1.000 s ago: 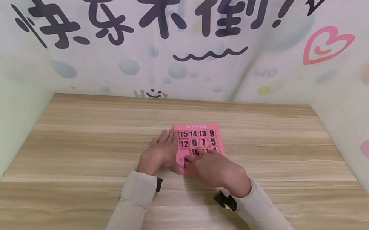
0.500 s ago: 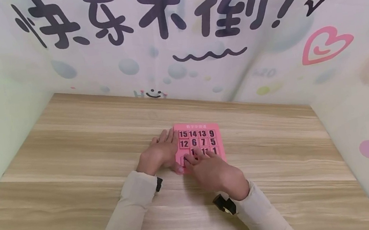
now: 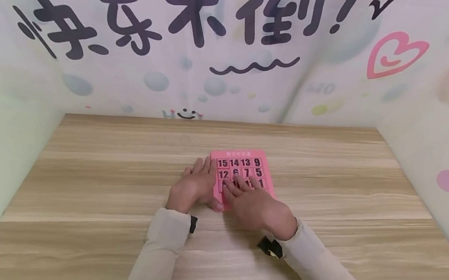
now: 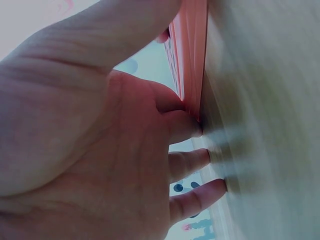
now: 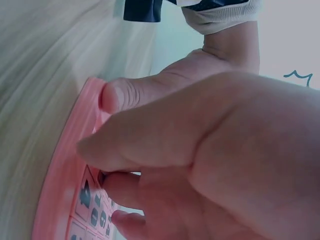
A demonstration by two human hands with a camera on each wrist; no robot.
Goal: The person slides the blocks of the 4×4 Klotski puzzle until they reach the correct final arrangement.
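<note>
A pink number sliding puzzle point(image 3: 270, 176) lies flat on the wooden table, its upper rows reading 15, 14, 13, 9 and 12, 6, 7, 5. My left hand point(image 3: 196, 187) rests along its left edge, fingers straight, thumb at the near left corner. In the left wrist view, the fingertips point(image 4: 217, 186) touch the table beside the pink frame point(image 4: 192, 55). My right hand point(image 3: 256, 203) lies over the lower rows, fingertips on the third-row tiles, the index finger at the leftmost one. It hides most of the bottom row; the left thumb point(image 5: 114, 97) shows at the frame's corner.
The wood-grain table point(image 3: 102, 195) extends around the puzzle. A white printed backdrop point(image 3: 244, 96) with large black characters rises behind it, and pale walls point(image 3: 437, 143) stand at both sides. Each wrist wears a black strap point(image 3: 270, 247).
My right hand has shifted forward, away from the body, and the leftmost lower tile has slid up from the bottom row into the third row's gap. My left hand stays put.
</note>
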